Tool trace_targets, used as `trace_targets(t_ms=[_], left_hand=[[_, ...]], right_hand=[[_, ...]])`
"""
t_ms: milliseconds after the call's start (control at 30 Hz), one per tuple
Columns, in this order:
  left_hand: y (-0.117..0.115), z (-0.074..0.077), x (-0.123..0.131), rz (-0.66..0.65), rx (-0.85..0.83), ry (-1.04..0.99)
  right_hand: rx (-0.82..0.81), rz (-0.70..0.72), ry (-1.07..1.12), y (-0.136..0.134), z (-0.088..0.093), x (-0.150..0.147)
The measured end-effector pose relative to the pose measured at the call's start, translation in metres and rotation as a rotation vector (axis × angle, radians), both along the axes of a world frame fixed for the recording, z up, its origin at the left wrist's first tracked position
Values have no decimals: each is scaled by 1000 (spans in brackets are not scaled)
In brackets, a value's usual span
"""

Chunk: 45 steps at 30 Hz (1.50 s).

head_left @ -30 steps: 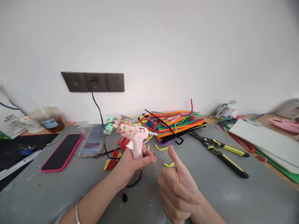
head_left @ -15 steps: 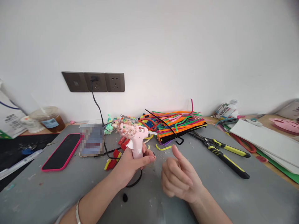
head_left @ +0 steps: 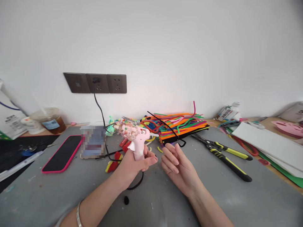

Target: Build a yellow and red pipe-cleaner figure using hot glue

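Observation:
My left hand (head_left: pixel 139 162) is wrapped round the handle of a pink glue gun (head_left: pixel 140 142), whose white nozzle points right. Its back end is covered in pinkish beads or decorations. To the right, my right hand (head_left: pixel 178 168) is raised over the grey mat with its palm partly turned up and its fingers loosely curled apart; nothing shows in it. Just behind that hand lie a yellow pipe cleaner piece (head_left: pixel 160 149) and a bundle of coloured pipe cleaners (head_left: pixel 184 126). Red and yellow pieces (head_left: pixel 114 162) are on the mat left of the glue gun.
Yellow-black pliers (head_left: pixel 224 157) and white boards (head_left: pixel 267 145) lie on the right. A pink-edged phone (head_left: pixel 62 154), a blurred-out flat item (head_left: pixel 93 142) and a cup of brown drink (head_left: pixel 50 121) are on the left. A black cable (head_left: pixel 101 113) runs from the wall socket (head_left: pixel 94 83).
My right hand has turned its palm upward and its fingers have loosened from a tighter curl. My left hand and the glue gun stay almost where they were.

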State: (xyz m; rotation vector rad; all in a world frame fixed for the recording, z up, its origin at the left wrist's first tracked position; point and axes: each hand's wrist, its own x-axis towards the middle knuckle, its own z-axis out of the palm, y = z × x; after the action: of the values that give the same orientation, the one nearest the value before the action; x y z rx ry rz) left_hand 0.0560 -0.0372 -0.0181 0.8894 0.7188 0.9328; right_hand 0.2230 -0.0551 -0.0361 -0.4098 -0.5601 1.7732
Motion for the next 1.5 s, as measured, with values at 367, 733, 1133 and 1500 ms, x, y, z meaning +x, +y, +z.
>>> trace_targets(t_ms=[367,733,1133,1500], left_hand=[[1,1,0,6,-14,-1],[2,-3,1,21,-16,-1],[2,-8,0,26,32,23],[3,-7,1,56,49,95]], right_hand=[[-60,-120,-339,4,-13,5],[-27,-102,-351,3,-10,2],[427,-339,-637,-3,-14,-9],[382,-583,-873,-7,-10,-9]])
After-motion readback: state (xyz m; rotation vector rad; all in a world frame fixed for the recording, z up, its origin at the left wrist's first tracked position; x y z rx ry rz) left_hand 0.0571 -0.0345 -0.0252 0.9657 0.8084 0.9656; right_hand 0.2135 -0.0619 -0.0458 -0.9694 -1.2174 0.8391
